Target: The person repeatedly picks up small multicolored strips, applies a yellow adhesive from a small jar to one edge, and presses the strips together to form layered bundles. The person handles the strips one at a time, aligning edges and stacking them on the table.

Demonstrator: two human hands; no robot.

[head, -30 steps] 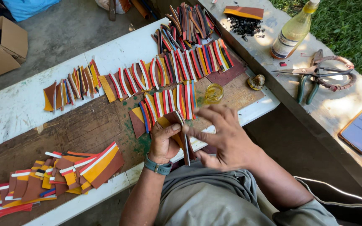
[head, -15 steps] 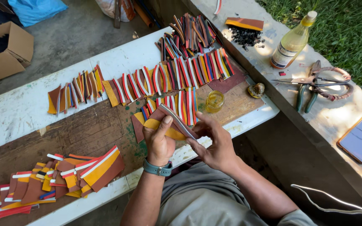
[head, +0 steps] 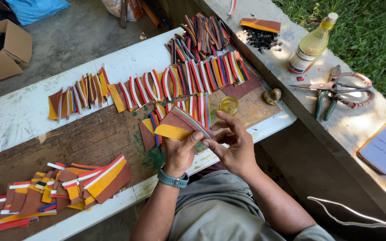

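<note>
**Now both hands close on the layered piece**

Just off the near edge of the white-and-brown wooden bench [head: 32,116], the person holds a curved layered piece of brown, yellow and striped sheet material [head: 177,127] up in front of the chest. The left hand [head: 179,154] grips it from below, thumb pressed on the yellow face. The right hand [head: 231,143], which a second ago was spread open above the piece, has come in and now pinches its striped edge between thumb and fingertips. The piece itself has swung from standing edge-on to lying flatter, its broad brown and yellow face turned toward the camera. To me that reads as the two hands aligning or pressing the layers together, rather than picking up or setting down.

Behind the hands, a long row of striped curved strips [head: 179,82] lies across the bench, and a small glass jar of yellowish liquid [head: 229,105] stands just beyond the right hand. A heap of similar layered pieces [head: 68,187] sits at the left. On the concrete ledge [head: 349,129] lie green-handled pliers [head: 327,96] and a plastic bottle [head: 311,44].
</note>
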